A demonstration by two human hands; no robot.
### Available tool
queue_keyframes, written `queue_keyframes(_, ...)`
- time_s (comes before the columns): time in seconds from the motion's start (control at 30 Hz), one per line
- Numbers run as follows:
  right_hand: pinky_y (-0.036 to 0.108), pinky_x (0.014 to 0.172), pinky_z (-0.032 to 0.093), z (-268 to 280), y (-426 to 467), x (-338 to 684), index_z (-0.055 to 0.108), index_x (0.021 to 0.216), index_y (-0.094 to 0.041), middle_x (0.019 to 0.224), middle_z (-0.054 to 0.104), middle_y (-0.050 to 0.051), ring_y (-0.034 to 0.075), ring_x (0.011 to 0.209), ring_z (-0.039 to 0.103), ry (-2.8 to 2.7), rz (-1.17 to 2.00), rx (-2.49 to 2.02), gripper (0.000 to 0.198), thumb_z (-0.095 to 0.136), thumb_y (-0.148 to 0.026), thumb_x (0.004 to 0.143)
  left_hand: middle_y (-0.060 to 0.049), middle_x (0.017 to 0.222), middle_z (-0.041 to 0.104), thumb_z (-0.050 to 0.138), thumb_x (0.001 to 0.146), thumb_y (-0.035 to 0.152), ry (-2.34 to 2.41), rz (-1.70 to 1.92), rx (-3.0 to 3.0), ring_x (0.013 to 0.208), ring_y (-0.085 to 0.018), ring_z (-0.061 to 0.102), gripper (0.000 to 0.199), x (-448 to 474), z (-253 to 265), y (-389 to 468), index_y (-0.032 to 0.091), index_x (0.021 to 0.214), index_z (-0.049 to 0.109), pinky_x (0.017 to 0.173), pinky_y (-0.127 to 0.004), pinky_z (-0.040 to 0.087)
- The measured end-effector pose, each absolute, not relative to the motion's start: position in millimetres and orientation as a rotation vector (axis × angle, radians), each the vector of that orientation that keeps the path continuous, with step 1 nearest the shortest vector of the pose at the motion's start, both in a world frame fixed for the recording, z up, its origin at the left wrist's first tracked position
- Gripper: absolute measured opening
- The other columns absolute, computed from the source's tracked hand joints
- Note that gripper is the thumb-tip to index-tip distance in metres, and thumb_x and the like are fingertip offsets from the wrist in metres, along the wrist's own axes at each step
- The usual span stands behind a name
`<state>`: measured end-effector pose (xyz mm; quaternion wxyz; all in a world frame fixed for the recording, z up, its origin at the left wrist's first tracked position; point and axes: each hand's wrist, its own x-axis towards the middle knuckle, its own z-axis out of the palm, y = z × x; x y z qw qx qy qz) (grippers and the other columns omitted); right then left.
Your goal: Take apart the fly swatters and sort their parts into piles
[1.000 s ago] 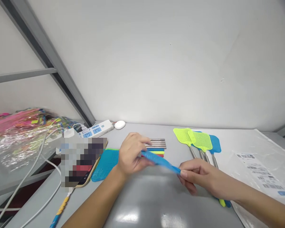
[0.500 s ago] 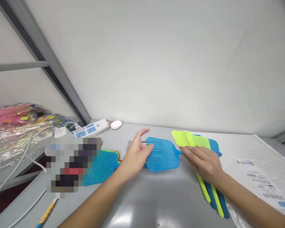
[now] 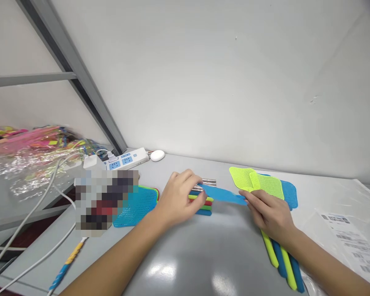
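Observation:
A blue fly swatter head [image 3: 223, 195] is turned nearly edge-on between my hands, above the grey tabletop. My left hand [image 3: 181, 197] is closed, thumb and fingers at the head's left end. At the neck on the right, my right hand [image 3: 269, 211] pinches the piece between thumb and fingers. Beneath and behind my left hand are several coloured swatter handles [image 3: 205, 207] and shiny metal rods [image 3: 209, 182]. Yellow-green swatter heads [image 3: 267, 185] and a blue swatter head [image 3: 290, 194] lie behind my right hand, with yellow-green and blue handles [image 3: 288, 267] toward me.
Left of my hands lies a stack of swatter heads [image 3: 134, 209] beside a blurred-out patch. A power strip [image 3: 126, 160] and a white mouse-shaped object [image 3: 157, 155] sit near the wall. Plastic packaging with a label [image 3: 354, 238] covers the right side. Cables [image 3: 54, 185] hang at left.
The blue swatter head has tilted from facing me to nearly edge-on. My left hand has closed at its left end, uncovering coloured handles below. The view has shifted slightly.

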<state>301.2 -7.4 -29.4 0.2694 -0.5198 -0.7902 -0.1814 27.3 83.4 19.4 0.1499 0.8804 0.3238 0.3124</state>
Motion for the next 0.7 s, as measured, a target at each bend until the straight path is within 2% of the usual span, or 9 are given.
queue_keyframes(0.07,0.025,0.055,0.038,-30.3,-6.5,301.0,0.063,0.117,-0.021,0.085,0.069,0.004,0.014,0.067,0.06,-2.122,-0.501,-1.382,0.029,0.053,-0.015,0.091,-0.003,0.086,0.056,0.048,0.091,0.031,0.928,0.91,2.551,0.077,-0.017,0.05,0.018,28.9,18.4,82.4,0.019,0.086,0.059,0.076,-0.034,0.038)
queue_keyframes(0.17,0.025,0.055,0.039,-32.2,-4.2,301.4,0.064,0.114,-0.021,0.084,0.069,0.003,0.014,0.066,0.059,-2.097,-0.554,-1.307,0.026,0.056,-0.015,0.09,-0.003,0.086,0.052,0.044,0.095,0.032,0.88,0.927,2.46,0.08,-0.016,0.049,0.029,31.6,16.3,81.6,0.018,0.072,0.053,0.077,-0.032,0.039)
queue_keyframes(0.33,0.025,0.059,0.04,-36.2,-1.6,304.9,0.059,0.126,-0.021,0.087,0.069,0.002,0.015,0.075,0.062,-2.097,-0.602,-1.28,0.038,0.06,-0.012,0.088,-0.001,0.08,0.048,0.05,0.093,0.035,0.804,0.933,1.956,0.074,-0.012,0.047,0.039,37.8,12.8,81.5,0.017,0.059,0.044,0.072,-0.027,0.039)
queue_keyframes(0.43,0.025,0.059,0.039,-37.2,-1.2,306.9,0.057,0.13,-0.023,0.086,0.069,0.002,0.015,0.074,0.062,-2.088,-0.648,-1.297,0.044,0.061,-0.011,0.088,0.002,0.067,0.044,0.053,0.09,0.042,0.728,0.767,1.486,0.064,-0.011,0.045,0.039,43.2,10.0,80.0,0.017,0.061,0.045,0.064,-0.025,0.041)
queue_keyframes(0.5,0.026,0.059,0.039,-37.3,-0.8,307.8,0.057,0.129,-0.025,0.086,0.068,0.002,0.016,0.074,0.061,-2.084,-0.666,-1.298,0.045,0.061,-0.01,0.087,0.002,0.064,0.047,0.055,0.088,0.044,0.673,0.675,1.271,0.06,-0.011,0.049,0.037,46.2,7.9,78.5,0.016,0.065,0.048,0.061,-0.026,0.044)
queue_keyframes(0.6,0.027,0.061,0.04,-37.8,0.1,308.3,0.057,0.129,-0.025,0.087,0.068,0.003,0.016,0.075,0.06,-2.074,-0.661,-1.287,0.045,0.062,-0.01,0.087,0.0,0.062,0.054,0.058,0.085,0.043,0.643,0.638,1.14,0.057,-0.014,0.056,0.032,48.1,5.9,77.0,0.017,0.069,0.047,0.056,-0.028,0.047)
queue_keyframes(0.7,0.026,0.061,0.04,-38.5,1.0,308.0,0.057,0.129,-0.026,0.087,0.067,0.003,0.016,0.075,0.06,-2.055,-0.648,-1.297,0.044,0.063,-0.011,0.087,0.004,0.059,0.056,0.06,0.085,0.04,0.675,0.707,1.13,0.049,-0.015,0.058,0.027,47.7,6.9,76.2,0.021,0.081,0.042,0.049,-0.027,0.047)
